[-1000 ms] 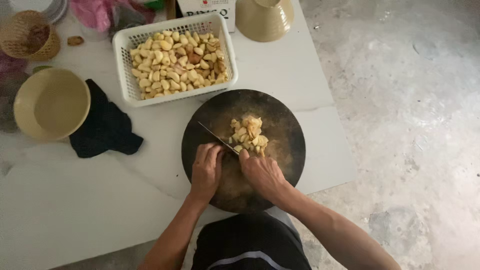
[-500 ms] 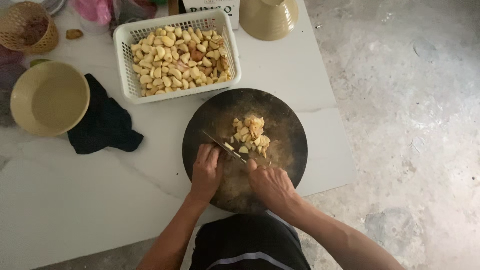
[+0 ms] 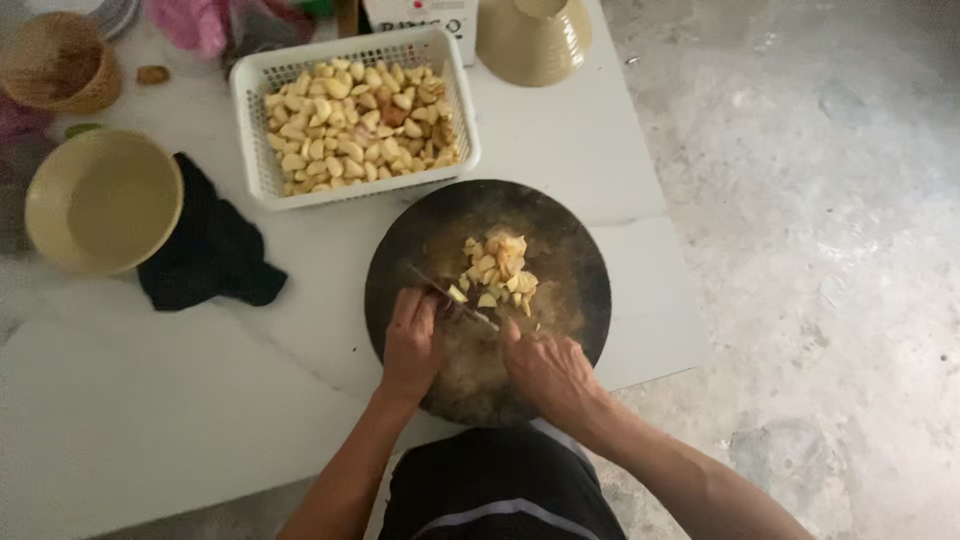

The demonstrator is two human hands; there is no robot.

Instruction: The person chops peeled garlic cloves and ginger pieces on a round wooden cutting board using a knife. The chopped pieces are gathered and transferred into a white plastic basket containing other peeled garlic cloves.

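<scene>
A round dark cutting board (image 3: 570, 250) lies on the white table, with a small heap of pale yellow cut pieces (image 3: 497, 272) at its middle. My right hand (image 3: 548, 372) grips the handle of a knife (image 3: 468, 308); its dark blade runs up and left across the board. My left hand (image 3: 412, 340) rests on the board just left of the blade. Its fingers are curled down on a pale piece (image 3: 456, 293) at the edge of the heap.
A white slotted basket (image 3: 258, 150) full of similar pale chunks stands behind the board. To the left are a yellow bowl (image 3: 100, 200) and a black cloth (image 3: 210, 250). An upturned tan bowl (image 3: 532, 38) and a woven basket (image 3: 60, 62) sit farther back. Concrete floor (image 3: 820, 250) lies to the right.
Both hands and the knife have shifted slightly toward me on the board, with the blade now at the near-left side of the heap. Nothing else moved.
</scene>
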